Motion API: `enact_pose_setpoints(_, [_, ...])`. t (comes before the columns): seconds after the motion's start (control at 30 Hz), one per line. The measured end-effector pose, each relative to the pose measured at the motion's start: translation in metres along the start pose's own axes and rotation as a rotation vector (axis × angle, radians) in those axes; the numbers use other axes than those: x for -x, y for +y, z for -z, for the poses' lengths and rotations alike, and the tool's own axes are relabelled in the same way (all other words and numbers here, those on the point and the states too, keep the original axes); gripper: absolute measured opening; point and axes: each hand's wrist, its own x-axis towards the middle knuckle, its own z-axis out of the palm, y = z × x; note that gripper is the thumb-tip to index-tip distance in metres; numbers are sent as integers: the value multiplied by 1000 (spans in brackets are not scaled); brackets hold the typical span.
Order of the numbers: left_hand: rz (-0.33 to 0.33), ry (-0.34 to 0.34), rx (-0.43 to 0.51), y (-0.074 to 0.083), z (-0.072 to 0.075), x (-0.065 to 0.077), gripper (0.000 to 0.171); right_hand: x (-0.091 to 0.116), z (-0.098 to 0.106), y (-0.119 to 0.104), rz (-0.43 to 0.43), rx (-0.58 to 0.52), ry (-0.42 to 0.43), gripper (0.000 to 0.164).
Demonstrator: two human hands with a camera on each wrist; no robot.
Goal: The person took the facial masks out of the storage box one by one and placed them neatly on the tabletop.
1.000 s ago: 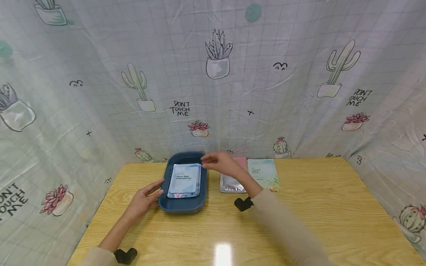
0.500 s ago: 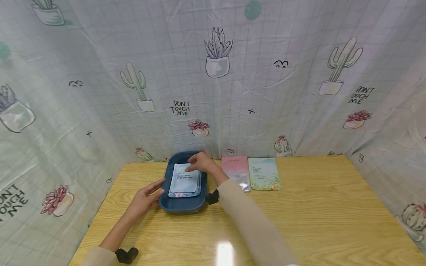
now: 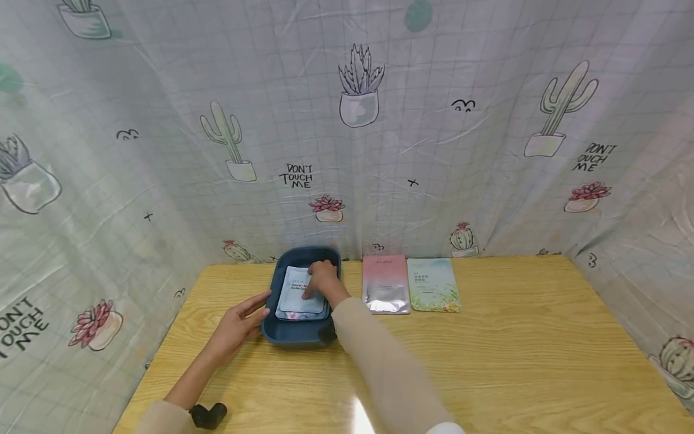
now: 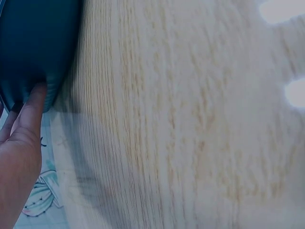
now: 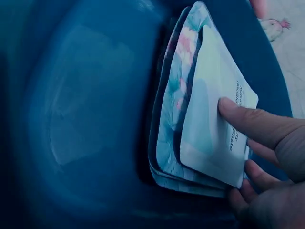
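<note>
A dark blue tray (image 3: 279, 331) stands on the table, holding a small stack of flat sachets. The top sachet (image 3: 298, 295) is pale blue, with lettering that includes "Paste"; a floral sachet (image 5: 172, 114) lies beneath it. My right hand (image 3: 324, 282) reaches into the tray and grips the stack at its right edge. Its thumb (image 5: 233, 109) lies on the top sachet while the other fingers curl at the edge; how many sachets they take in I cannot tell. My left hand (image 3: 235, 328) touches the tray's left wall with extended fingers, partly cut off in the left wrist view.
To the right of the tray lie a pink and silver sachet (image 3: 386, 283) and a pale green floral sachet (image 3: 434, 284), side by side. A cactus-print curtain (image 3: 358, 163) hangs behind and around the wooden table (image 3: 515, 337).
My right hand has moved left from the tray's far right rim, then down onto the stack, thumb on the top sachet. The left hand has kept its place at the tray.
</note>
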Motion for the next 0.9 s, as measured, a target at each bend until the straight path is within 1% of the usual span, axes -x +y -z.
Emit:
enact_pose_setpoints(0.13, [-1,4,-2,0,1,1,60,-8,-11,-4,-51,66,16,70])
enact_pose_setpoints(0.27, [-8,3,-3,0,1,2,60,-12,-16,-10,-136,73,24,89])
enact_pose_setpoints(0.33, [-9,2,-5,-1,1,2,60,-14,-17,-12,-166,79,23,95])
enact_pose_setpoints(0.4, [-8,2,-4,-2,2,1,60,-17,-18,-12,-170,62,21,87])
enact_pose_setpoints(0.43, [-10,2,-4,-2,2,0,60,-15,-15,-12,-154,39,24,81])
enact_pose_setpoints(0.5, [-9,2,0,-3,1,-1,60,-10,-8,-10,-112,-55,36,64])
enact_pose_setpoints(0.53, [-8,2,3,-3,1,-1,60,-6,-4,-9,-93,-120,35,56])
enact_pose_setpoints(0.57, [-8,3,6,-3,1,-1,60,-2,0,-8,-81,-213,31,50])
enact_pose_setpoints(0.67, [-6,6,-1,-1,0,0,60,8,14,-7,-45,-478,-10,50])
enact_pose_setpoints(0.77, [-1,22,-14,0,0,0,60,12,23,-6,-28,-661,-65,55])
enact_pose_setpoints(0.83, [5,26,-16,0,0,1,60,14,25,-5,-15,-722,-84,56])
enact_pose_setpoints(0.9, [10,27,-13,0,-1,1,61,14,26,-4,-18,-735,-86,55])
